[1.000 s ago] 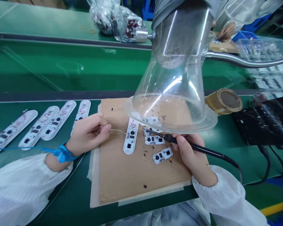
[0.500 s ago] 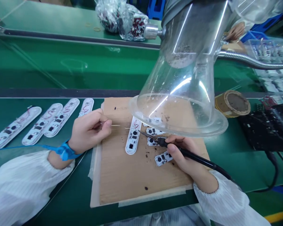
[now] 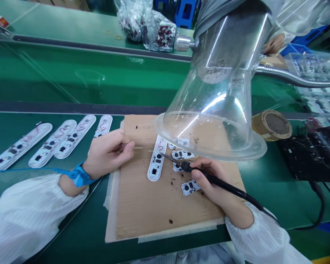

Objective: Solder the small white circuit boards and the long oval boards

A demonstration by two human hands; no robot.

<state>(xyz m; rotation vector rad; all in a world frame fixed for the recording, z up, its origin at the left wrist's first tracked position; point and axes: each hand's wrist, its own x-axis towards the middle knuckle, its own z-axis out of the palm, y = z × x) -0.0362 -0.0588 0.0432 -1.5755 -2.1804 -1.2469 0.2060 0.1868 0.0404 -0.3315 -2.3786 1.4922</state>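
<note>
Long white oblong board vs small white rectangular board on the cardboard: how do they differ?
The long white oblong circuit board is much longer than the small white rectangular circuit board. The long board has rounded ends, the small board squarer corners. The long board shows a red squiggle; the small board shows none. Both lie flat on the brown cardboard sheet and carry dark components.

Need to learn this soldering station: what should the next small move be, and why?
Probably feed the solder wire in the left hand slightly toward the tip of the soldering iron in the right hand. The wire's end and the iron's tip sit close together at the white circuit board, apparently with a small gap between them.
</note>
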